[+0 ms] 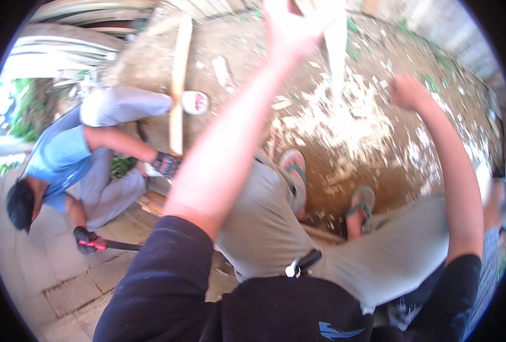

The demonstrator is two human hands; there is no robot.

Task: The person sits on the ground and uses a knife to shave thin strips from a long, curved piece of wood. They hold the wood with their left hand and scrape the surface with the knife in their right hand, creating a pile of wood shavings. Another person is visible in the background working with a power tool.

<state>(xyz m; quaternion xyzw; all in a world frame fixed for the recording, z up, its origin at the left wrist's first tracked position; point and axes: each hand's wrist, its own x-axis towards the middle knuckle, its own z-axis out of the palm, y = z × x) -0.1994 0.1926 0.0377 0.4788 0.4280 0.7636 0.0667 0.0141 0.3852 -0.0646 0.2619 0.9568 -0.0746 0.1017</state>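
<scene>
My left hand is raised at the top edge, its fingers closed around a long pale strip that looks like wood or bamboo. The strip is washed out by glare and runs down toward the ground; its upper end is out of view. My right hand is off to the right, closed like a fist and blurred. Whatever it may hold is hidden. Below and between my hands, pale shavings lie heaped and scattered on the brown dirt. My feet in green-strapped sandals rest near the shavings.
At left a co-worker in a blue shirt crouches, a gloved hand holding a red-handled tool. A long board lies beside a white round container. Stacked curved slats stand far left; a wall borders the far right.
</scene>
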